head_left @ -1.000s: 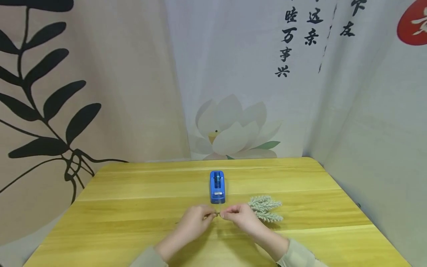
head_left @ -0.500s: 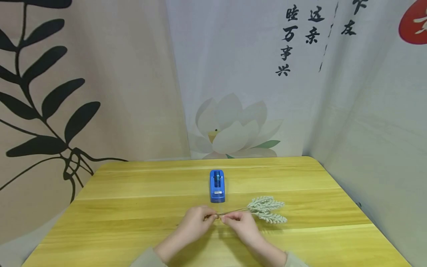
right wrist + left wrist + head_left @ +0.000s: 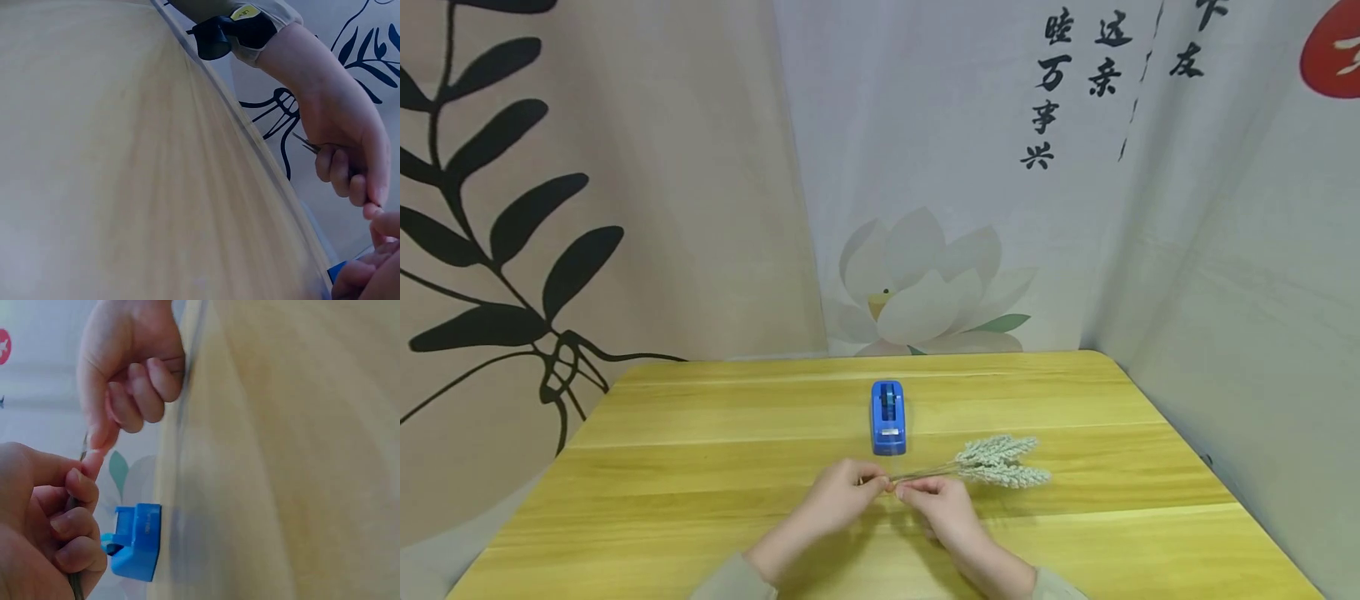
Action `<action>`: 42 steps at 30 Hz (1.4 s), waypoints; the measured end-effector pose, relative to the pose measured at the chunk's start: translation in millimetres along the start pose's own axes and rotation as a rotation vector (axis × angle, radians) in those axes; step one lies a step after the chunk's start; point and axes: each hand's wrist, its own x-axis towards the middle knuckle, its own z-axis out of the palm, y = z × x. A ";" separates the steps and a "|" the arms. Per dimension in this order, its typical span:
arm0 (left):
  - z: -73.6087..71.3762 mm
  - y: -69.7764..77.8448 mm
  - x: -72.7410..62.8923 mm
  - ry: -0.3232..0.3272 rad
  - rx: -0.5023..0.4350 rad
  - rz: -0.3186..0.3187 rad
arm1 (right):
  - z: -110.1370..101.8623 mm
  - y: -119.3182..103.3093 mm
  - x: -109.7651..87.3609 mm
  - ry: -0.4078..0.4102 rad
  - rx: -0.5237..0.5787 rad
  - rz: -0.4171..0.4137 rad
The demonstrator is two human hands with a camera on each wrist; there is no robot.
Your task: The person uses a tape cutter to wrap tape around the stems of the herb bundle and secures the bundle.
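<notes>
My left hand grips the thin brown stems of pale green, grain-like sprigs, whose heads point right over the wooden table. In the left wrist view the stems run under my curled left fingers. Their cut ends stick out behind that hand in the right wrist view. Thumb and index finger of my right hand pinch at the stems, right beside the left fingertips; its other fingers are curled in. Whether tape lies between the right fingertips, I cannot tell.
A blue tape dispenser stands on the wooden table just beyond my hands. Behind the table's far edge hangs a printed curtain with leaves, a lotus and writing. A dark wrist camera sits at my left sleeve.
The sprig heads have turned and shifted slightly right, and more of the stems shows above my right hand. My right hand has moved slightly toward me; the left has stayed nearly in place.
</notes>
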 end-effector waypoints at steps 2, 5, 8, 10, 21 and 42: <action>-2.9 1.2 0.5 -0.010 -0.002 -0.001 | 1.5 0.6 1.3 -0.002 0.034 0.007; -6.7 2.1 0.3 -0.037 -0.020 -0.008 | 4.2 3.0 4.8 -0.002 0.076 0.008; -9.9 2.3 0.5 -0.061 -0.024 -0.012 | 7.5 5.5 7.9 0.014 0.102 0.001; -11.7 2.8 0.5 -0.073 -0.026 -0.011 | 9.4 6.5 9.2 0.031 0.122 -0.002; -9.3 4.0 1.4 -0.132 -0.024 -0.036 | 11.5 7.6 8.3 0.102 0.131 -0.021; -7.8 0.4 4.1 -0.141 -0.020 -0.049 | 4.4 16.1 12.2 -0.021 0.271 -0.015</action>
